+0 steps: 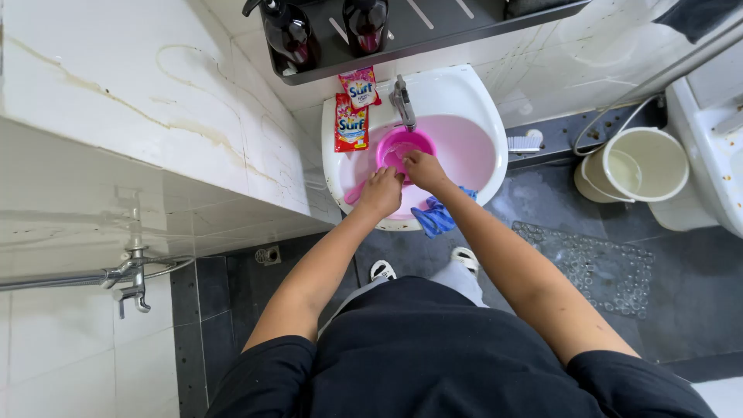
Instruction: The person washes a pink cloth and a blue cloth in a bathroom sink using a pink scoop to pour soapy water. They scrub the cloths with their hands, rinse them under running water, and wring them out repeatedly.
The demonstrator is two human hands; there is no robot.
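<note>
A white washbasin holds pinkish water and a pink plastic scoop with a long handle, set under the metal tap. My left hand is curled over the scoop's handle at the basin's near side. My right hand reaches into the scoop's bowl; whether its fingers grip anything is hidden. A blue cloth hangs over the basin's front rim, under my right forearm.
Two red detergent sachets lie on the basin's left rim. A black shelf with dark bottles hangs above. A white bucket and toilet stand right. A brush, clear floor mat and wall tap are around.
</note>
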